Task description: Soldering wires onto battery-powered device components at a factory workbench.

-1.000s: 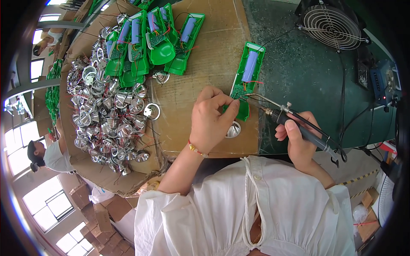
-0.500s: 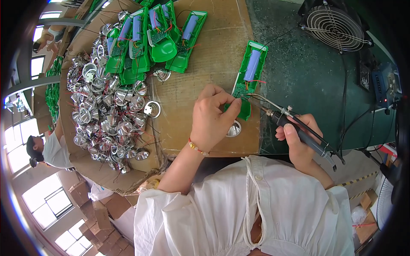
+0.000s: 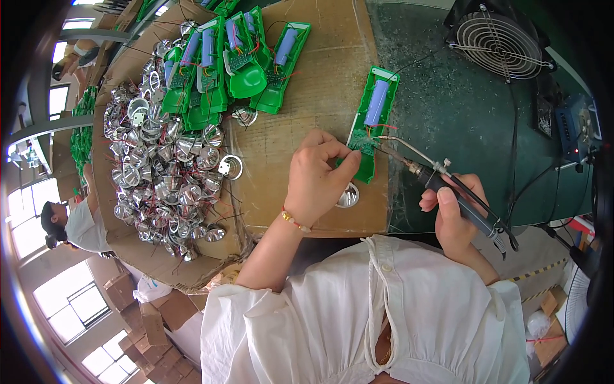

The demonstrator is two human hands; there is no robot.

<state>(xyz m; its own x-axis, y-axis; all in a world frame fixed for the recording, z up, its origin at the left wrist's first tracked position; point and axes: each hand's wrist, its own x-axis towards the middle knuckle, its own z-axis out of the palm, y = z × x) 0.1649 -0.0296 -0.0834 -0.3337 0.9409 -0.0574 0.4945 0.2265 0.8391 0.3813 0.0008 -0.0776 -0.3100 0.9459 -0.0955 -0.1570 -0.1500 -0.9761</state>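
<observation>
A green plastic housing [image 3: 374, 121] with a blue cylindrical cell in it lies on the cardboard sheet [image 3: 307, 128]. My left hand [image 3: 316, 176] pinches the housing's lower end, beside its small circuit board. A silver reflector cup [image 3: 348, 195] sits just under that hand. My right hand [image 3: 455, 214] grips a black-handled soldering iron [image 3: 448, 185], whose metal tip touches the circuit board near the red wires.
A stack of similar green housings [image 3: 233, 61] lies at the top of the cardboard. A large heap of silver reflector cups [image 3: 163, 173] fills the left. A black fan [image 3: 502, 38] and a blue soldering station [image 3: 575, 128] stand on the green mat at right.
The iron's tip has stayed at the circuit board and my left hand keeps its pinch; only slight shifts of the hands show.
</observation>
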